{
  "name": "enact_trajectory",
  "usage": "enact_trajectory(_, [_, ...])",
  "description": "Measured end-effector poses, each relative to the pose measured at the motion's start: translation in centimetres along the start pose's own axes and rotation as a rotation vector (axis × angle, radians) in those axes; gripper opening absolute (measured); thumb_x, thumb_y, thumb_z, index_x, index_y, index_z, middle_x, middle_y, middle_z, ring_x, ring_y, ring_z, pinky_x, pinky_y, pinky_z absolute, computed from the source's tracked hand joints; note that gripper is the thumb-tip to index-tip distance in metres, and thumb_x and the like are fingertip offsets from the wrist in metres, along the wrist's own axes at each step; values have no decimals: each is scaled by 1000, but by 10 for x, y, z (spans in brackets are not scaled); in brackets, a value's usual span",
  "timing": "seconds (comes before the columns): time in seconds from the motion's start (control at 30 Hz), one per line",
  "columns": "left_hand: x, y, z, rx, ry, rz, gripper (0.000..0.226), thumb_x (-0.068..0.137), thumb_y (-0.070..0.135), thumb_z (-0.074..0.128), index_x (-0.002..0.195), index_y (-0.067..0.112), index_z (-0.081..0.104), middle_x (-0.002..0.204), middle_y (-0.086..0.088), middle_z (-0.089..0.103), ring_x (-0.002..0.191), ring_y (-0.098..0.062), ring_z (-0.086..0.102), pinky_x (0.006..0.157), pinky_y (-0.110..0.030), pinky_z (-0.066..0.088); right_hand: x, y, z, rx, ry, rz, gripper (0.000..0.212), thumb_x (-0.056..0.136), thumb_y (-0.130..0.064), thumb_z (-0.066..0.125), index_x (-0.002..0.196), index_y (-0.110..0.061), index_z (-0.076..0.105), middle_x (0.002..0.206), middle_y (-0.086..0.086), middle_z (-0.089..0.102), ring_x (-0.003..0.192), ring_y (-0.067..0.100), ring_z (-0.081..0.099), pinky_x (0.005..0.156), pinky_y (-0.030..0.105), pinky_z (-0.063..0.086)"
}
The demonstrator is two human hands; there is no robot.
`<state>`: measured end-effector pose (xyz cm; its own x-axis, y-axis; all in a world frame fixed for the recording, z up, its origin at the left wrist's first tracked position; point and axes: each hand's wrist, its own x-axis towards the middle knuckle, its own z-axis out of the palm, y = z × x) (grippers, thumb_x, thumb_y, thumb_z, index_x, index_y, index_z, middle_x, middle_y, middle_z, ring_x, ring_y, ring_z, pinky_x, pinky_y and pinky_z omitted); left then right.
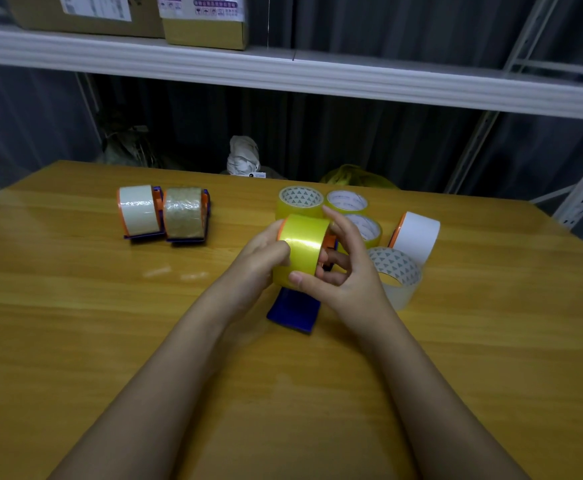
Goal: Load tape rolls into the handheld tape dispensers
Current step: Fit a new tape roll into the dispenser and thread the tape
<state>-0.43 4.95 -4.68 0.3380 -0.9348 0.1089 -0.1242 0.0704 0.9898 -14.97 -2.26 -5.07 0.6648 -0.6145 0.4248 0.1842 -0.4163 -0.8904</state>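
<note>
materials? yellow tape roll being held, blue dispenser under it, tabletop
Glossy yellow tape roll: looks like plastic film, with shiny highlights; gripped by the left hand and right hand. Dark blue handheld dispenser: probably moulded plastic, smooth, with an orange hub. Tan wood-grain tabletop: wood or laminate, semi-gloss with reflections; which one is unclear.

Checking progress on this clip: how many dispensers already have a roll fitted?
4: two side by side at far left, the white-roll dispenser and brown-roll dispenser; the yellow-roll dispenser in both hands; another white-roll one at right, partly hidden.
</note>
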Motion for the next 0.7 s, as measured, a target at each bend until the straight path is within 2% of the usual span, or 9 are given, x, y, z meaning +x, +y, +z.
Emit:
enact_trajectory(0.07, [-3,4,0,19,-12,36,43,98,-1,36,138,13,42,129,-20,55,120,-36,52,103,-53,41,0,-1,0,39,0,16,77,74,-25,81,135,-46,40,117,-36,51,110,4,60,81,27,56])
enact_trajectory(0.2, [-5,11,4,2,-44,77,40,97,3,43,137,10,42,126,-14,58,116,-27,56,100,-43,44,0,2,-1,9,-34,19,72,81,-29,72,143,-37,36,137,-13,46,118,2,54,87,18,48])
enact_trajectory(0.27, [-8,17,7,1,-66,115,39,96,7,47,135,8,43,124,-11,59,114,-23,57,97,-38,45,1,1,-4,-14,-25,-11,69,82,-36,68,144,-30,37,141,-5,46,125,6,50,94,19,46])
enact_trajectory(0.33, [-11,22,10,-8,-63,149,42,95,17,53,135,9,44,125,-10,60,115,-21,57,97,-37,45,4,0,-7,-41,36,-60,59,83,-41,61,138,-26,46,138,1,50,125,10,50,95,24,47])
enact_trajectory(0.4, [-12,21,11,9,-61,178,51,88,30,54,135,11,45,126,-9,59,116,-21,57,99,-37,45,6,-2,-7,-73,141,-108,43,84,-39,59,126,-29,57,128,-2,56,117,8,54,91,25,50])
enact_trajectory(0.43, [-14,22,12,23,-69,188,52,87,32,53,134,11,45,126,-9,59,116,-20,57,99,-36,46,7,-4,-7,-80,189,-135,35,84,-36,59,119,-30,60,122,-5,58,111,6,57,88,23,50])
enact_trajectory(0.5, [-16,23,13,21,-96,233,41,91,26,50,128,10,48,115,-10,62,105,-14,60,90,-29,50,9,-5,-7,-93,249,-191,24,85,-25,62,110,-27,64,114,-8,60,103,2,59,83,16,49])
enact_trajectory(0.57, [-18,25,15,17,-92,267,30,93,24,47,120,11,52,106,-15,63,94,-14,62,80,-27,52,10,-6,-9,-91,252,-197,23,84,-21,63,106,-28,64,114,-6,61,106,3,60,83,15,49])
enact_trajectory(0.7, [-17,24,16,52,-1,258,29,94,32,43,111,13,55,102,-15,65,93,-27,63,82,-38,51,9,-7,-12,-135,104,-110,43,74,-33,61,117,-39,58,128,-9,56,123,12,53,98,31,49])
